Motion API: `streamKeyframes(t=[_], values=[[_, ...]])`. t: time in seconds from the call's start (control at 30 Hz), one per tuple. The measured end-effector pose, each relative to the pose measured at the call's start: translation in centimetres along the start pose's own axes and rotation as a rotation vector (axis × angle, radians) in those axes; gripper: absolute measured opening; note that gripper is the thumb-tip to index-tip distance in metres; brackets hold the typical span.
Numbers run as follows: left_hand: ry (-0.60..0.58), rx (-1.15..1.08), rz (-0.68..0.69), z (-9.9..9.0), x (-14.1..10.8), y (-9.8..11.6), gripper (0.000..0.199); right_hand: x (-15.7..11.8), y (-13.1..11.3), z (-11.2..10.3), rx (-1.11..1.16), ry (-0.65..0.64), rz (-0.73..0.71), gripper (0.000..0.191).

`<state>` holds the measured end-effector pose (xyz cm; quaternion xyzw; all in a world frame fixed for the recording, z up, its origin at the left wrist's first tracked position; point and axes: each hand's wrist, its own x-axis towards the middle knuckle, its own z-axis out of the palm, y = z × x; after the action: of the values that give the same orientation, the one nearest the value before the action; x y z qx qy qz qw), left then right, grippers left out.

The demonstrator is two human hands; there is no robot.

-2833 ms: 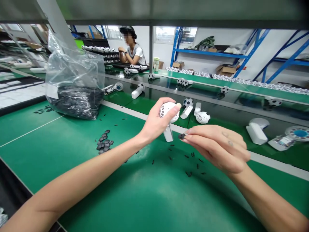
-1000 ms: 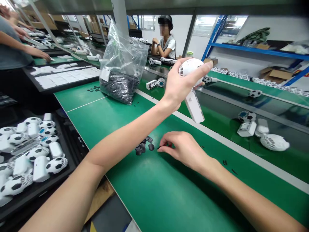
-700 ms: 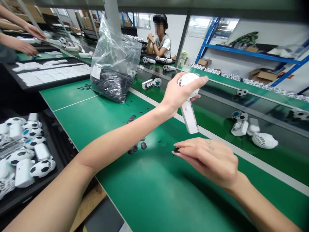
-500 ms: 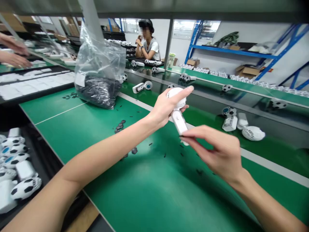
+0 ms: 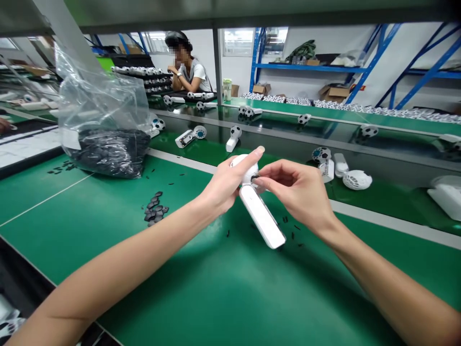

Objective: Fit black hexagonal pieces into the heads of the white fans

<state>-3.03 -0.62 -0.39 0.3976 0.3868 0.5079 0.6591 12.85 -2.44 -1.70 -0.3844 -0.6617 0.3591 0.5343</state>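
Left hand (image 5: 224, 186): fingers curled around white plastic ball fan head (image 5: 245, 166)
Right hand (image 5: 297, 190): fingertips pinching small black piece (image 5: 255, 178)
Handling: light, stiff; hold by white plastic handle (image 5: 262, 217)

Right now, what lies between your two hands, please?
In the head view, a small black piece, pinched in the right hand, touches the left hand's white fan head.

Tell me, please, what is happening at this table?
A person's left hand holds a white handheld fan by its round vented head, with the handle pointing down and away. The right hand pinches a small dark piece at the edge of that head. A pile of similar pieces lies on the green workbench, and a clear plastic bag of them stands farther back. A co-worker sits at the far end.
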Motion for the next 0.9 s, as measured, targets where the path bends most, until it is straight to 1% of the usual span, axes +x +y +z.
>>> streamKeyframes(t=[0.17,0.27,0.37,0.47,0.57,0.7,0.77,0.8,0.83,0.9], values=[[0.058,0.052,0.001,0.2,-0.4,-0.1,0.053,-0.2,-0.2,0.0,-0.033,0.006,0.005,0.003],[0.087,0.144,0.027,0.2,-0.5,-0.4,0.048,-0.2,-0.2,-0.2,-0.062,0.010,0.010,0.003],[0.096,0.268,0.080,0.0,-0.5,-0.8,0.048,-0.1,-0.2,-0.5,-0.107,0.016,0.030,0.015],[0.058,0.335,0.123,-0.1,-0.6,-0.7,0.051,0.0,-0.6,-1.0,-0.122,0.017,0.067,0.033],[0.005,0.390,0.186,0.1,-0.9,0.0,0.051,0.4,-1.1,-1.4,-0.096,0.000,0.133,0.045],[-0.033,0.484,0.259,0.1,-1.4,1.6,0.046,1.0,-1.9,-1.7,-0.075,-0.034,0.185,0.054],[-0.066,0.496,0.266,0.0,-1.6,2.3,0.045,1.1,-2.3,-1.6,-0.091,-0.042,0.166,0.054],[-0.086,0.492,0.264,0.0,-1.6,2.6,0.046,0.9,-2.4,-1.4,-0.116,-0.032,0.132,0.053],[-0.106,0.482,0.263,0.0,-1.6,2.9,0.047,0.8,-2.5,-1.2,-0.153,-0.009,0.077,0.050],[-0.138,0.448,0.265,-0.1,-1.7,3.4,0.049,0.3,-2.5,-0.7,-0.263,0.072,-0.077,0.044]])
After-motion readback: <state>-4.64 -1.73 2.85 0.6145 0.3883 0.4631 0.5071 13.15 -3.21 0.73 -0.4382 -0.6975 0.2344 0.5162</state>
